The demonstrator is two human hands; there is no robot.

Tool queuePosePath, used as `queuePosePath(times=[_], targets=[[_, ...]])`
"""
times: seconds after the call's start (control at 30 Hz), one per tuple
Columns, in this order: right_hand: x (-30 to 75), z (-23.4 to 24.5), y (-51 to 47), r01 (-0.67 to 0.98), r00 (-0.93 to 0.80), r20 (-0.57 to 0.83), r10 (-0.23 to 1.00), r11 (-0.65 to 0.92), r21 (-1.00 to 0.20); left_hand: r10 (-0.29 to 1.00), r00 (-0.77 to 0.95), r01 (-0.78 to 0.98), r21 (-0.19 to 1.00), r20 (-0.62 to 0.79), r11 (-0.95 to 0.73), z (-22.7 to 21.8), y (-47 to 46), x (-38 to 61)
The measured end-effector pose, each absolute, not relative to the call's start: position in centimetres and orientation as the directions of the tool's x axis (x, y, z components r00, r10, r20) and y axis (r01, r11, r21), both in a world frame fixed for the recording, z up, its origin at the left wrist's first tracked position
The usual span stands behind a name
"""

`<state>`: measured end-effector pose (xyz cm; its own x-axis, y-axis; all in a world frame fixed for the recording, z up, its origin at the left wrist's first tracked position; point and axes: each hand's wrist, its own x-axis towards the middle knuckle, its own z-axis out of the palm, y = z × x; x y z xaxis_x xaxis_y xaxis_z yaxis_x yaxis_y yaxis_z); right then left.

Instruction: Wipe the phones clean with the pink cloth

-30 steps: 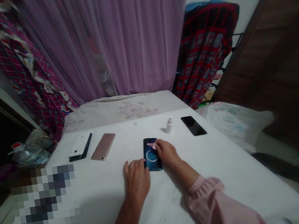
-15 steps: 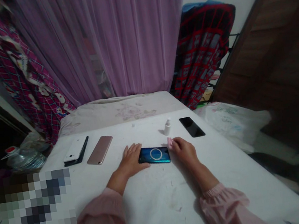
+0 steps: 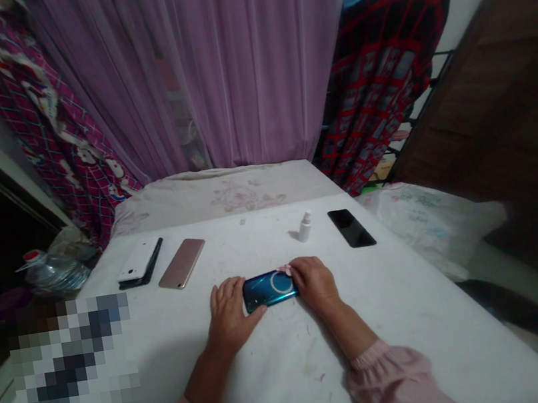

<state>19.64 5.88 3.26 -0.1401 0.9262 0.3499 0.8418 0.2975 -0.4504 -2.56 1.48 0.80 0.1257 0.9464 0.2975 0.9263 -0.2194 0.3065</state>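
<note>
The left hand (image 3: pixel 227 312) and right hand (image 3: pixel 314 282) are close together on the white tabletop (image 3: pixel 407 315), one at each short end of a glossy blue-green smartphone (image 3: pixel 268 290). The phone lies flat and sideways, tilted a little from square, near the middle of the tabletop, and has a pale ring on its upward face. The hands clamp it lightly between them, with the left fingers (image 3: pixel 222 291) curled against its left end and the right fingers (image 3: pixel 298 271) pressed over its right end. A small pink item (image 3: pixel 284 269) shows at the phone's upper edge, just under the right fingers; it is too small to identify. Pink cuffed sleeves (image 3: pixel 391 378) cover both forearms up to the wrists.

Taking the blue-green phone as the clock's centre, a rose-gold smartphone (image 3: pixel 181 264) lies at ten o'clock, and beyond it a white smartphone in a dark flip case (image 3: pixel 136 261) sits at nine-to-ten o'clock. A small white spray bottle (image 3: pixel 305 227) stands upright at one o'clock, and a black smartphone (image 3: pixel 351 227) lies at two o'clock. Past the far edge of the tabletop, at twelve o'clock, are pale floral bedding (image 3: pixel 227 194) and a sheer purple curtain (image 3: pixel 228 66). A pixelated patch (image 3: pixel 73 359) covers part of the scene at eight o'clock.
</note>
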Motion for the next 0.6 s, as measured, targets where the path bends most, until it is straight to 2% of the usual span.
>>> queuePosePath(times=[0.17, 0.33, 0.6], targets=[[20.2, 2.9, 5.7, 0.807, -0.14, 0.37, 0.918, 0.323, -0.495, 0.965, 0.137, 0.922, 0.328, 0.224, -0.207, 0.9, 1.9, -2.8], [20.3, 2.8, 6.5, 0.862, -0.02, 0.347, 0.938, 0.192, -0.469, 0.968, 0.158, 0.919, 0.329, 0.194, -0.216, 0.7, 2.3, -3.2], [17.7, 4.4, 6.3, 0.888, -0.189, 0.281, 0.941, 0.286, -0.361, 0.974, 0.166, 0.917, 0.338, 0.152, -0.209, 1.3, 2.3, -3.0]])
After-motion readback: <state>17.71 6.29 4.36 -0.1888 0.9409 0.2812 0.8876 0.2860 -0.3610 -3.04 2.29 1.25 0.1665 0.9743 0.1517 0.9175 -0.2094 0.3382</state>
